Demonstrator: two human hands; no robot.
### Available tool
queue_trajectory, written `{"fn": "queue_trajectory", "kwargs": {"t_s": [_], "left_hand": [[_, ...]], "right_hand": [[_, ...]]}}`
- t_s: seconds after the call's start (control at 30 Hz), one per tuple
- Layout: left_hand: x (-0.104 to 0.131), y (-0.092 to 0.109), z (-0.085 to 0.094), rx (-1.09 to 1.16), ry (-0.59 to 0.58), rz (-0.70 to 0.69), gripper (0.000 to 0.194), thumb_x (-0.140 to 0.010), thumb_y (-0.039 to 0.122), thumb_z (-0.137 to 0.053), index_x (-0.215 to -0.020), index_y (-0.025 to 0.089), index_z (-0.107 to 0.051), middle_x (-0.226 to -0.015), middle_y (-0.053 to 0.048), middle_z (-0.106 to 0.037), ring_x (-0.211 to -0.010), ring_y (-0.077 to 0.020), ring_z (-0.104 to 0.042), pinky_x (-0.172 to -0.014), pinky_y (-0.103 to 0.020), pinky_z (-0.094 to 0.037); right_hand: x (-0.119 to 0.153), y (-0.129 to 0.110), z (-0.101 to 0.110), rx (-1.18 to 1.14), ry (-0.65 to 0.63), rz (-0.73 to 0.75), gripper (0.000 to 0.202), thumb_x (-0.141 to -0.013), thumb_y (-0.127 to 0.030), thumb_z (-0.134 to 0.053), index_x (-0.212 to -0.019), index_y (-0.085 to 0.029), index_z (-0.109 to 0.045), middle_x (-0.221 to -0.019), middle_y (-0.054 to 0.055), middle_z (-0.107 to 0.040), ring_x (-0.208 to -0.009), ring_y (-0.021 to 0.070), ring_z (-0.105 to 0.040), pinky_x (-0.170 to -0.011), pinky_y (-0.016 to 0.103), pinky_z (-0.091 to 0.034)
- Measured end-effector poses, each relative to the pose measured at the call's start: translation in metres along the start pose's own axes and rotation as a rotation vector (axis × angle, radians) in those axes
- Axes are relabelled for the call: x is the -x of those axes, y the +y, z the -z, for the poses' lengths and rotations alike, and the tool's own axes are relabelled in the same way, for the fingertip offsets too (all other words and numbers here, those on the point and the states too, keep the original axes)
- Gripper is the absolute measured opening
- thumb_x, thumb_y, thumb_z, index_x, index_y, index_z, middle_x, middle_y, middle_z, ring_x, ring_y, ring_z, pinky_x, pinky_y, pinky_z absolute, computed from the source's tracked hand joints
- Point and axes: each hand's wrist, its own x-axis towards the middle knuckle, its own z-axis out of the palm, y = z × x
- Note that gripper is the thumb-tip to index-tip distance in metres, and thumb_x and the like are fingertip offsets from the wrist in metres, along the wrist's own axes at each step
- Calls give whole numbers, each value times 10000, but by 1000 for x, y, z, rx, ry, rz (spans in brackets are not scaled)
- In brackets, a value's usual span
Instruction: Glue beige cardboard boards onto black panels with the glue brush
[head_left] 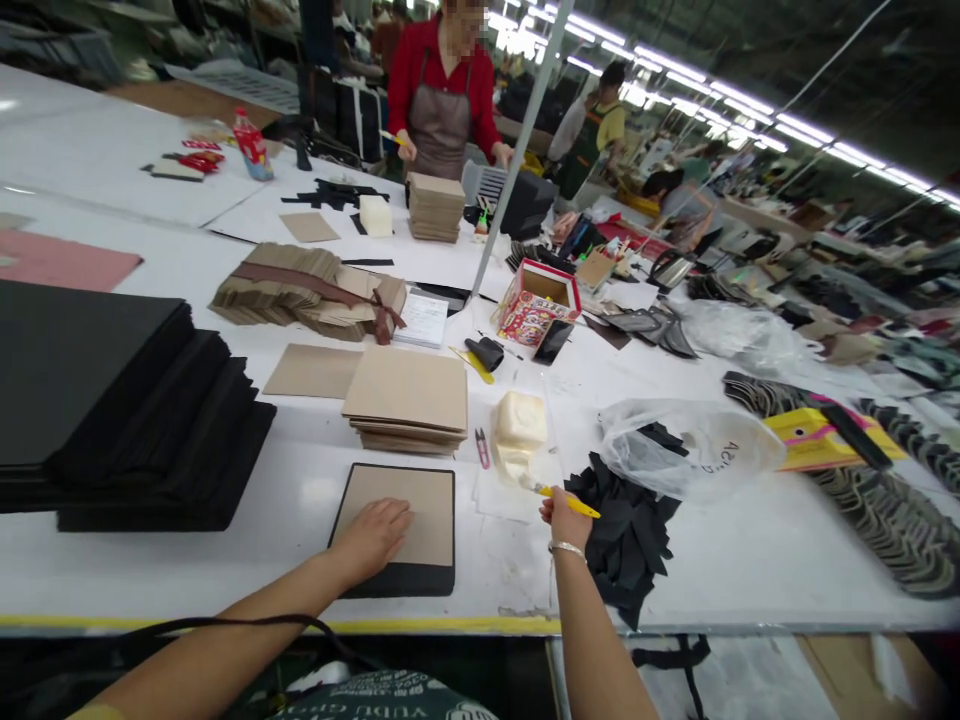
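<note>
My left hand [381, 532] lies flat, fingers stretched out, on a tan board [427, 500]. That board rests on a black sheet [420, 580], whose dark edge shows around it. In my right hand [564, 522] is a yellow-handled brush [581, 507], its bristles pointing left. The brush tip is by a glue-smeared white patch [514, 465], just in front of a cream-coloured tub [522, 418]. Behind my left hand stands a stack of tan boards [409, 390]. Small red-handled thread snips [481, 448] lie between the stack and the tub.
Tall piles of black sheets [150, 420] stand at the left. Black strips [626, 540] lie heaped beside my right hand, near a clear plastic bag [690, 445]. A metal pole [521, 150] rises beyond a red box [536, 305]. A co-worker in red [442, 90] stands across the table.
</note>
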Motion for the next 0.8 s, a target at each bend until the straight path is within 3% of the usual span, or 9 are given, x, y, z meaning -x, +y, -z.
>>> {"fn": "queue_trajectory", "kwargs": {"t_s": [0.1, 0.17, 0.3, 0.43, 0.67, 0.8], "left_hand": [[8, -1, -6, -5, -64, 1, 347, -789, 187, -504, -1136, 186, -525, -1189, -101, -530, -1070, -266, -457, -910, -410, -371], [15, -1, -12, -4, -112, 6, 355, -769, 202, -536, -1123, 184, -525, -1199, -103, -518, -1079, -272, -446, -904, -412, -369], [21, -3, -22, 1, -144, 30, 400, -754, 259, -577, -1140, 181, -505, -1232, -102, -488, -1114, -268, -414, -928, -411, -342], [23, -7, -25, 0, -148, 19, 447, -757, 275, -576, -1182, 172, -483, -1255, -107, -472, -1135, -269, -398, -944, -412, -321], [26, -13, -32, 8, -133, 11, 474, -775, 232, -536, -1239, 184, -452, -1250, -129, -475, -1135, -286, -405, -942, -437, -311], [26, -14, -35, 23, -138, 1, 453, -779, 234, -526, -1222, 156, -473, -1217, -132, -508, -1141, -292, -407, -954, -442, -301]], "right_hand": [[17, -8, 3, 24, 30, 42, 250, -695, -395, -583, -702, -146, -577, -494, -2, -549, -387, 121, -529, -374, 219, -433], [40, -16, -18, 19, -83, 88, 262, -702, -415, -578, -713, -153, -581, -501, -13, -554, -383, 105, -519, -376, 201, -421], [108, -37, -101, -36, -491, 95, 333, -673, -467, -605, -796, -159, -580, -522, -25, -577, -401, 115, -546, -395, 206, -443], [158, -51, -170, -45, -669, 171, 313, -690, -471, -587, -768, -168, -583, -490, -45, -546, -381, 108, -530, -382, 198, -426], [171, -48, -212, 88, -681, 366, 241, -763, -421, -515, -725, -192, -579, -532, -35, -570, -398, 101, -543, -404, 187, -410], [167, -36, -220, 220, -657, 445, 222, -770, -389, -497, -740, -195, -601, -526, -38, -578, -421, 103, -550, -435, 186, -410]]}}
